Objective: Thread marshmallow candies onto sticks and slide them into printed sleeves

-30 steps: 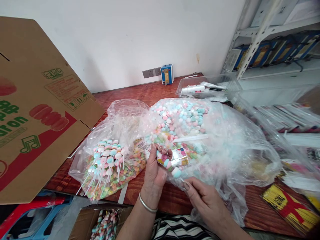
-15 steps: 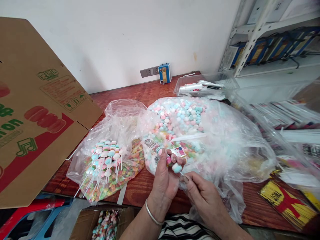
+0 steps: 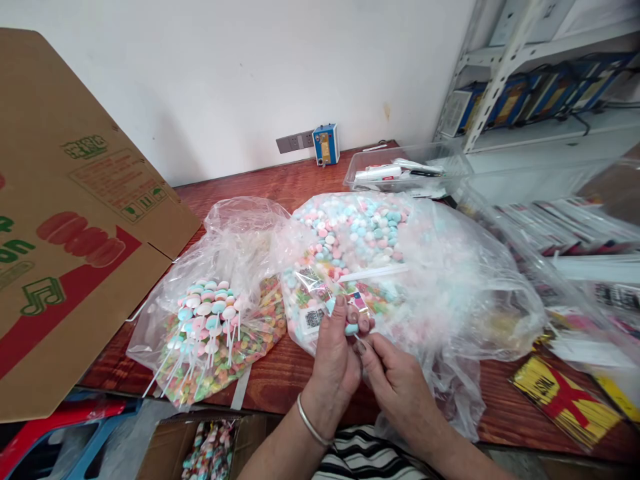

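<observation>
My left hand (image 3: 336,360) is closed round a small clear packet of pastel candy (image 3: 311,300) with a printed label, held at the near edge of the wooden table (image 3: 280,187). My right hand (image 3: 395,387) pinches the thin white stick of a lollipop (image 3: 351,329) whose pale blue head rests against my left fingers. Both hands sit in front of a large clear bag of pink, blue and white candy (image 3: 380,260). To the left lies a smaller clear bag (image 3: 220,313) with several stick lollipops on coloured candy.
A big brown cardboard flap (image 3: 75,227) leans over the table's left side. A clear tray with tubes (image 3: 400,175) stands at the back. Plastic-wrapped packets (image 3: 575,247) and a yellow-red card (image 3: 565,397) lie right. An open carton of candy (image 3: 210,453) sits below the table edge.
The left hand has tilted the packet upward and to the left, showing its label. The right hand has drawn the lollipop in closer to the left fingers.
</observation>
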`<state>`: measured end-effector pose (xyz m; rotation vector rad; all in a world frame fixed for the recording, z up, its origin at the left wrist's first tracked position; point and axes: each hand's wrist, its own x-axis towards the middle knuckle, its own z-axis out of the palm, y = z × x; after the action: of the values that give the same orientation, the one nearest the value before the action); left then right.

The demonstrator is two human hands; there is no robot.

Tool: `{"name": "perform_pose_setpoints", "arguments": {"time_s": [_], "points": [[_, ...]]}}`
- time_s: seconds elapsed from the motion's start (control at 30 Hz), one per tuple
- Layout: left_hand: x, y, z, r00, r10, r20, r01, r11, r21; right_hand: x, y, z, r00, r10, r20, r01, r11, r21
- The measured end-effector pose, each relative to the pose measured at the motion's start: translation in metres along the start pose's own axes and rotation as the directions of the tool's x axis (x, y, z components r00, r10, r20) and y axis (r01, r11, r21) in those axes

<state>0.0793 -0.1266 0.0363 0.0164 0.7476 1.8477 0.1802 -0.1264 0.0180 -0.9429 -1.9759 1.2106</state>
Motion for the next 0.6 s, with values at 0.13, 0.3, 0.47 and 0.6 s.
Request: {"name": "perform_pose_setpoints", "arguments": {"time_s": [0.13,0.3,0.47,0.6], "points": [[0.006,0.009,-0.002,0.999,-0.015,-0.052,0.015,1.0,-0.012,0.003,0.003,-0.004,1.0,-0.01,0.028,0.012,0.999,-0.049],[0.023,0.04,-0.007,0.997,0.064,-0.046,-0.068,0.992,-0.107,-0.004,0.005,-0.01,0.995,-0.011,0.102,0.02,0.996,-0.082],[0.025,0.04,-0.002,0.995,0.055,-0.088,-0.069,0.984,-0.163,-0.009,0.009,-0.005,0.957,-0.279,0.08,0.29,0.901,-0.322],[0.018,0.02,0.006,0.986,0.045,-0.158,-0.061,0.993,-0.098,-0.003,0.012,0.006,0.819,-0.574,-0.004,0.457,0.657,-0.6]]}}
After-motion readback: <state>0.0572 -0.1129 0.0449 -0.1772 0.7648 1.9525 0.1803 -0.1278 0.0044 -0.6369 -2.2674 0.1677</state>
